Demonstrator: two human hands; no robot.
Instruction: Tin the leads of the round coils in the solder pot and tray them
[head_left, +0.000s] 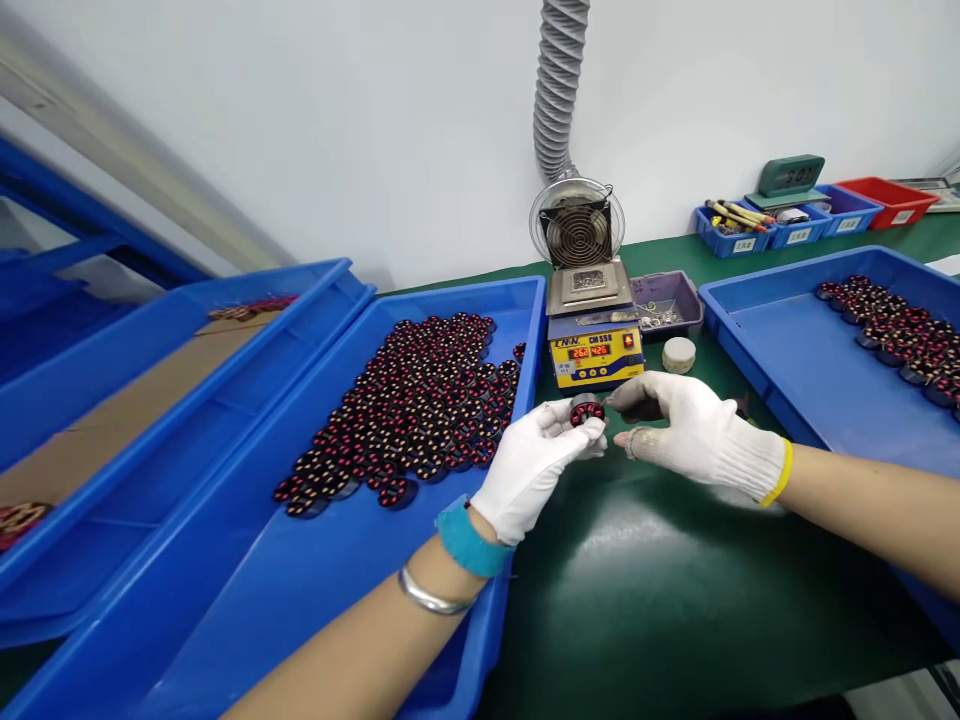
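Observation:
My left hand [529, 460], in a white glove with a teal wristband, pinches a small round motor part [586, 410] between thumb and fingers. The part has a black rim and a red and dark face turned towards me. Just to its right is my right hand [679, 430], in a white knit glove with a yellow cuff. Its thumb and fingers stand apart with a gap between them, and the fingertips look darkened. Many similar round parts [409, 400] lie heaped in the blue tray [247, 600] on my left.
Behind my hands stands a yellow CM558 heating unit [596, 360], with a round fan [577, 235] under a grey hose [559, 90]. A purple-grey bin [684, 297] and round pale pad [679, 355] are beside it. Another blue tray [787, 350] holds parts at right.

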